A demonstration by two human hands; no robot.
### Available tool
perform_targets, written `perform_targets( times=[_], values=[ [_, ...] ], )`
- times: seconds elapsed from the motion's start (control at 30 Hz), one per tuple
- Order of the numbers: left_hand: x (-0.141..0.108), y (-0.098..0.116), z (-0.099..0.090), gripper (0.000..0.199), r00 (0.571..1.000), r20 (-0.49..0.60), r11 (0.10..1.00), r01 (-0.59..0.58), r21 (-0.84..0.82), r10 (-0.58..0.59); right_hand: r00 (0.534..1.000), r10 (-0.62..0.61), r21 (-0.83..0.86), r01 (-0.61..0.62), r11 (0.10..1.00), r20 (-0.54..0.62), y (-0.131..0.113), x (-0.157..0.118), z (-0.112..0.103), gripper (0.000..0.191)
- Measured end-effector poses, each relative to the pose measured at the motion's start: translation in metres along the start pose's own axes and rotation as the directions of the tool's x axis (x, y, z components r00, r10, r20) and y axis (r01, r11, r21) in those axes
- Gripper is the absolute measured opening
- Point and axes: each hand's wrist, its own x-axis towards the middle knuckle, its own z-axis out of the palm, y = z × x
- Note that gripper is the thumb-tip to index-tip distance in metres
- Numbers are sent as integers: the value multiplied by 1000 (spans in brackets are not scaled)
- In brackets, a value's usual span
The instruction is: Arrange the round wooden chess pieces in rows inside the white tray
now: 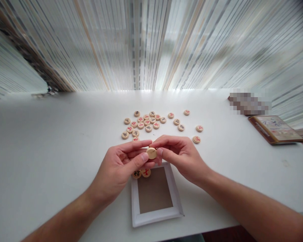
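Between the fingertips of my left hand (125,161) and my right hand (180,156) is one round wooden xiangqi piece (151,153), its plain side toward me. Both hands are closed on it, thumbs and forefingers pinching its edge. Below them lies a shallow white box (158,220) with a brown bottom. Two xiangqi pieces, one with a black character (136,173) and one with a red character (146,172), sit side by side in its far left corner, partly covered by my left hand.
Several loose xiangqi pieces (148,128) with red or black characters are scattered on the white table (53,151) beyond my hands. A brown-edged illustrated box or book (276,129) lies at the right, near a blurred-out object (249,103). Striped curtains (151,43) hang behind the table.
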Motion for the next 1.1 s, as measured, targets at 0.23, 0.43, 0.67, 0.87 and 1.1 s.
perform_targets(
  times=[0.23,0.43,0.67,0.87,1.1],
  values=[
    [1,-2,0,22,998,-6,998,-64,3,64,995,-102,-78,102,992,3,7,-3,0,12],
    [1,-2,0,21,997,3,996,-83,11,83,970,-244,-177,239,955,-3,9,-5,1,16],
    [1,3,2,24,999,-40,999,-23,-42,22,1000,-16,11,16,1000,-19,2,-4,3,16],
    [0,7,4,23,998,-58,997,8,-81,-12,1000,9,59,-8,998,-20,0,-2,4,19],
    [1,4,3,29,998,-56,999,-26,-40,23,999,-7,-7,7,1000,-31,1,-2,3,21]
  ],
)
